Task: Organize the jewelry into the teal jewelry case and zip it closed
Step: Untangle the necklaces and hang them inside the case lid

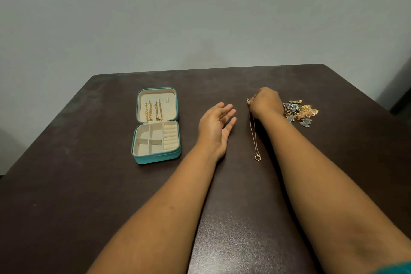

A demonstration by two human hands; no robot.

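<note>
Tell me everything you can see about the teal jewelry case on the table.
The teal jewelry case lies open on the dark table, left of both hands, touched by neither. Its lining is cream. The raised lid has three small hooks; gold chains hang from two, and the third is bare. The base holds four square compartments, which look empty, and a column of ring rolls on its right side.

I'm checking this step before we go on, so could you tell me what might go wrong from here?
1. The necklace hangs from a pinch of the right hand; its ring pendant could swing or snag on the way to the teal jewelry case.
2. Two gold chains already hang in the lid; a third could tangle with them.
</note>
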